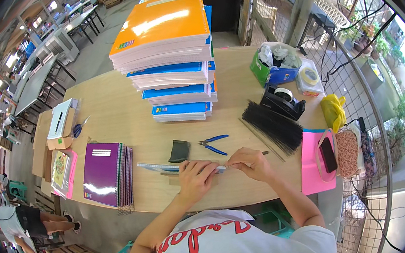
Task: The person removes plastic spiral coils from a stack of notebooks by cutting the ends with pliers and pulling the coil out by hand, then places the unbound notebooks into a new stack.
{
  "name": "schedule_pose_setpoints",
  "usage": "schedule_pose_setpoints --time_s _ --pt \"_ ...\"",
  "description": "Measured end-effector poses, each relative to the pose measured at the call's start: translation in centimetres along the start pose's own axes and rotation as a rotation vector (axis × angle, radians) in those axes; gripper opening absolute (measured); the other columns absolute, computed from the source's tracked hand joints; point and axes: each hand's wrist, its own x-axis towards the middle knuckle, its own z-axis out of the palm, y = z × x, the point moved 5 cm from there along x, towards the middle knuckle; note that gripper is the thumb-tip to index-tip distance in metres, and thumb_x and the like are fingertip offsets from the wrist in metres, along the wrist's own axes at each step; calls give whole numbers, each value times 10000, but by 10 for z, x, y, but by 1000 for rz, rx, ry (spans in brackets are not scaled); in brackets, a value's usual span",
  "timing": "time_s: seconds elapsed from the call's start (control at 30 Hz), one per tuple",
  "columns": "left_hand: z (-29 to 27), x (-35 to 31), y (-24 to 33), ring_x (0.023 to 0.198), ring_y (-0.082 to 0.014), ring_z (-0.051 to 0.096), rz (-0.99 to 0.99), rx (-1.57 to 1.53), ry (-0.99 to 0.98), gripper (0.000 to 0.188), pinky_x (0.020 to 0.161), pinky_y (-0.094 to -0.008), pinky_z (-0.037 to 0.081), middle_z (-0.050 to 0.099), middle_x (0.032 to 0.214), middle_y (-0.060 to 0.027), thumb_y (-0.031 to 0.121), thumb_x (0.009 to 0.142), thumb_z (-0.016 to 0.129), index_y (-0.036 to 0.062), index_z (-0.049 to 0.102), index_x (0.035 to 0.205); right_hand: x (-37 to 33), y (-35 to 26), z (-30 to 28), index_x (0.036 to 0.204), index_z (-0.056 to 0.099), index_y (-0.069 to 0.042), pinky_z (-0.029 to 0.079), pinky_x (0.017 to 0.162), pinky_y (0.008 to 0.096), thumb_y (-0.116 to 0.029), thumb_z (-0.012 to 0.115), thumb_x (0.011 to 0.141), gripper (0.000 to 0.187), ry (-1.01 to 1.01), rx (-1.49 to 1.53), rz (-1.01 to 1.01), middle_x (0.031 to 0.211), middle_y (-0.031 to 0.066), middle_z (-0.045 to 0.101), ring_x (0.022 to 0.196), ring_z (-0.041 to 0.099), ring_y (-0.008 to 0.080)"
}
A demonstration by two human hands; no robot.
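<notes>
A thin notebook lies edge-on near the front of the wooden table. My left hand presses down on it near its right end. My right hand pinches the spine end of the same notebook, where a thin black binding wire pokes out to the right. Blue-handled pliers lie just behind my hands. A dark grey pad sits to their left. A pile of black binding coils lies behind my right hand.
A tall stack of orange and blue notebooks stands at the table's middle back. Purple spiral notebooks lie front left, scissors and a white box at the left edge. A tape dispenser, pink sheet and phone sit right.
</notes>
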Motion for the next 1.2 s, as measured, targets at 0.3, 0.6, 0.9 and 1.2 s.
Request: schedule_pose_setpoints --time_s 0.3,0.6,0.9,1.2 --pt "1 5 -3 802 -179 606 -9 -11 -29 171 772 -364 374 648 848 28 140 772 774 170 702 924 -5 7 13 1064 667 -31 542 697 381 0 708 818 252 -69 -68 113 910 117 695 799 691 283" --pt "2 -4 -2 785 -198 600 -36 -73 -32 217 759 -357 372 607 809 14 110 751 788 156 689 938 -5 -13 22 1130 626 -84 539 688 415 -141 707 852 295 -64 -382 53 1023 90 626 825 663 311" --pt "-1 -6 11 774 -162 567 38 -22 -26 217 780 -388 334 632 909 62 262 733 809 219 694 912 55 12 21 1394 494 -161 453 993 467 -240 768 787 670 -60 -414 96 1346 174 492 1198 516 366" --pt "5 -14 13 852 -146 546 117 13 -74 199 789 -434 310 614 978 90 338 782 760 268 685 953 132 116 191 1443 471 -340 461 986 505 -446 763 768 743 -837 -720 -94 1285 270 490 1219 478 447"
